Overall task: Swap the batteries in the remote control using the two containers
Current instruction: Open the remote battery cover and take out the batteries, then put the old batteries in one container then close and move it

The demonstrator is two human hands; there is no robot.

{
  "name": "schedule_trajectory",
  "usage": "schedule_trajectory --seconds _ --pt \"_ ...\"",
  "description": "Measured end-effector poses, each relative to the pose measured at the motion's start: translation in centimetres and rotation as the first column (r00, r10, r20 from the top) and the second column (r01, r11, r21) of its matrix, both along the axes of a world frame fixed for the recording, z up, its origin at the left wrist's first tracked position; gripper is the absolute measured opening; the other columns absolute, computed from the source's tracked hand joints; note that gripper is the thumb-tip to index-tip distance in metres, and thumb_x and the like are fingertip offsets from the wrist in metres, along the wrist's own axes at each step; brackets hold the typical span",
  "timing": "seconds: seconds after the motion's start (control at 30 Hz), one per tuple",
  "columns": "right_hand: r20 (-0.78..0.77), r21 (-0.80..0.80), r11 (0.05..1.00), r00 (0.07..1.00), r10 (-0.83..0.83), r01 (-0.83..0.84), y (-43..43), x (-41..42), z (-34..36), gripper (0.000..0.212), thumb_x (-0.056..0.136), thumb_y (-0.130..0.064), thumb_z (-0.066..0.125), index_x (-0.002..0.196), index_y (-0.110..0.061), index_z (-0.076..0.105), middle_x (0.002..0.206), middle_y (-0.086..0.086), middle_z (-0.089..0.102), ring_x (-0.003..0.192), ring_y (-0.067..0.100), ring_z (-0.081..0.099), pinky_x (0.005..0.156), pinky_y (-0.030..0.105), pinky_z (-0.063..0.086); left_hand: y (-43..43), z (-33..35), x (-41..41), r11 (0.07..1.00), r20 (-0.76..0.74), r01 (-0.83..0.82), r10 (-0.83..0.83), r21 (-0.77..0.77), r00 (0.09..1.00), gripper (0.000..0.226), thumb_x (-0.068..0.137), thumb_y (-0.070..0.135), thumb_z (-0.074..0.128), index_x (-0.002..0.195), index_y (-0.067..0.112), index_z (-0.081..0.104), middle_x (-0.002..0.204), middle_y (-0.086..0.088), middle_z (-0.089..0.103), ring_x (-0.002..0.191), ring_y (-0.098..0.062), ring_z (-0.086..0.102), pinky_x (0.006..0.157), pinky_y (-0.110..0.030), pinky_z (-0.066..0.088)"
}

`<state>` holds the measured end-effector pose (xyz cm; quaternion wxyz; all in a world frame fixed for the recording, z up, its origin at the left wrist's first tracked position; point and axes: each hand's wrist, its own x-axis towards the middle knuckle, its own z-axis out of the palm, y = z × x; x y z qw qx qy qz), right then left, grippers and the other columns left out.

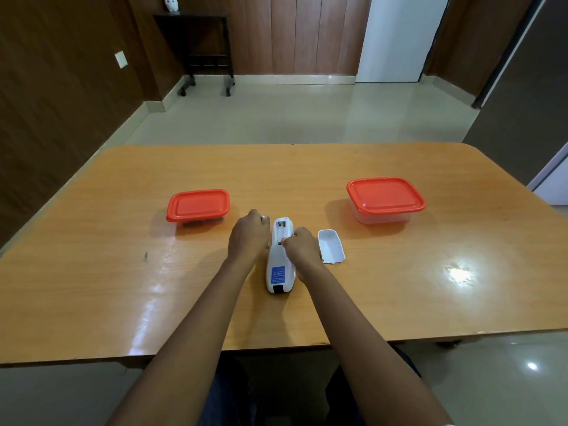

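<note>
One counter (430,287): wooden and glossy; it carried every item below.
Left container (198,206): a clear tub under a closed orange-red lid, it sat on the far-left part of the counter. Dark shapes showed through its base, too small to identify.
Left hand (249,236): knuckles up and fingers curled, it lay just left of the remote's upper half, between the left container and the remote. A small pale spot showed at its fingertips. I could not tell whether it gripped anything.
Remote control (279,272): white, it lay face down at the middle of the counter, lengthwise away from the person, with a blue label on its near half.
Battery compartment (282,229): uncovered at the remote's far end, with its white inside showing.
Right hand (302,249): its fingers were curled over the remote's right edge, holding it, with a fingertip at the near end of the compartment. Whether it also pinched a battery could not be told.
Battery cover (330,245): white, it lay hollow side up, just right of the right hand and apart from the remote.
Right container (385,198): the taller clear tub, also under a closed orange-red lid, it stood well to the right.
</note>
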<state>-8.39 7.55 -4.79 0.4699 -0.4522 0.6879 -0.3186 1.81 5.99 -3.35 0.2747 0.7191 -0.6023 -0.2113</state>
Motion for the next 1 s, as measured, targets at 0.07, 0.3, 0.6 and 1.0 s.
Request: schedule_trajectory --seconds 0.07,0.3,0.6,1.0 --pt "-0.117 0.011 1.0 0.993 0.028 -0.027 0.0 0.1 0.2 0.028 0.089 -0.011 0.041 0.115 -0.004 0.049 0.101 0.008 0.052 0.09 0.024 0.052 0.071 0.034 0.041 -0.1 -0.3 0.2 0.999 -0.062 0.017 -0.014 0.052 0.998 0.025 0.095 0.028 0.039 0.087 0.007 0.049 0.086 -0.016 0.068 0.072 -0.026 0.057 0.06 -0.032 0.037" --pt "-0.282 -0.138 0.985 0.958 0.058 -0.101 0.9 -0.4 0.7 0.034 0.093 -0.009 0.042 0.125 -0.002 0.049 0.131 0.015 0.045 0.117 0.03 0.049 0.09 0.034 0.041 0.8 0.8 0.2 0.997 -0.19 0.043 -0.03 0.064 0.981 0.026 0.094 0.029 0.044 0.085 0.006 0.051 0.061 -0.003 0.057 0.051 -0.017 0.05 0.053 -0.03 0.033" --pt "-0.049 -0.347 0.932 0.994 0.094 -0.105 3.5 -5.4 2.8 0.031 0.089 -0.007 0.053 0.119 -0.011 0.06 0.093 0.006 0.06 0.08 0.019 0.056 0.065 0.026 0.044 2.9 3.0 -4.8 0.92 -0.454 0.335 -0.215 0.203 0.865 0.031 0.097 0.027 0.041 0.07 0.012 0.044 0.052 -0.007 0.049 0.039 -0.012 0.034 0.041 -0.021 0.022" --pt "-0.539 -0.101 0.995 0.84 -0.06 0.007 6.1 -16.5 -0.3 0.022 0.088 -0.016 0.053 0.107 -0.013 0.064 0.106 0.011 0.068 0.09 0.026 0.061 0.065 0.028 0.042 8.0 -0.6 -16.4 0.925 -0.082 0.316 -0.305 0.212 0.949 0.025 0.089 0.01 0.042 0.111 -0.001 0.05 0.115 -0.014 0.045 0.096 -0.029 0.053 0.075 -0.035 0.041"
